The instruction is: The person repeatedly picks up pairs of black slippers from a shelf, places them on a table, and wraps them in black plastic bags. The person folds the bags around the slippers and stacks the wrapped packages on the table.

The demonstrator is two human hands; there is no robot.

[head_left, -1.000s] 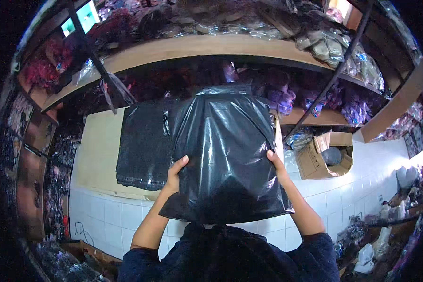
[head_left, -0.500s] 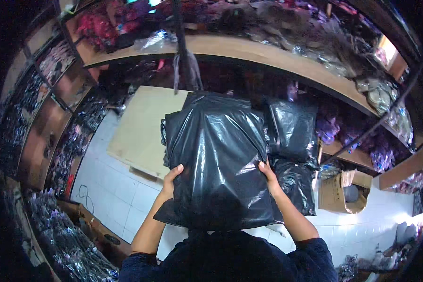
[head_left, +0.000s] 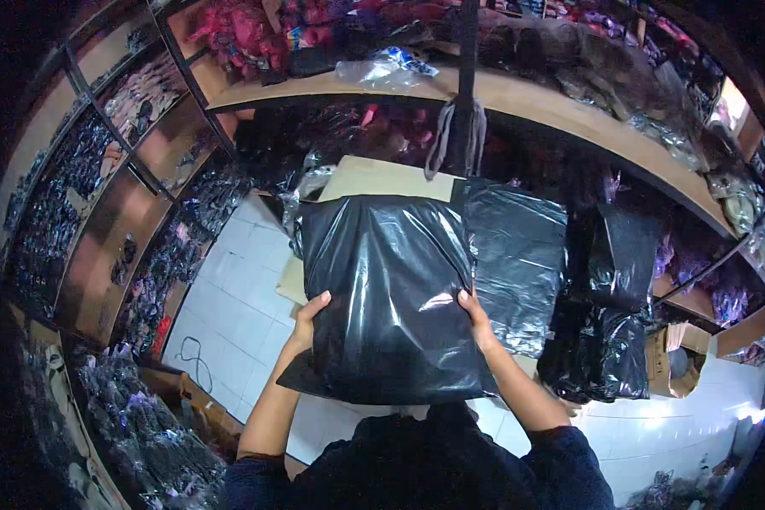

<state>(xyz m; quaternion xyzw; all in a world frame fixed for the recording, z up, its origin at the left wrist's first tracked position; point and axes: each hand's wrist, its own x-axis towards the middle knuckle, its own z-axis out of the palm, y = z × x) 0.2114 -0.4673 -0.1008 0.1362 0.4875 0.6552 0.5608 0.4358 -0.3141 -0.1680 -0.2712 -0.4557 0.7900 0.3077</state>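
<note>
A large, glossy black plastic mailing bag [head_left: 382, 297], flat and full-looking, spans the space between my two hands in front of my body. My left hand [head_left: 308, 319] grips its left edge, thumb on top and fingers hidden beneath. On the opposite edge my right hand [head_left: 476, 319] holds it the same way. What lies inside the bag cannot be seen. Behind it a beige board-like surface [head_left: 391, 177] shows, partly covered. Just right of the held bag lies another black bag [head_left: 518, 255], its surface wrinkled.
More black bags [head_left: 620, 255] are piled farther right, beside an open cardboard box [head_left: 678, 361] on the white tiled floor [head_left: 238, 289]. Stocked shelves [head_left: 535, 106] run across the back and down the left side. Plastic-wrapped goods [head_left: 144, 433] crowd the lower left.
My view has turned left, so shelves, box and piled bags sit farther right in the picture. The held bag now uncovers the black bag beside it. Both hands keep their grip.
</note>
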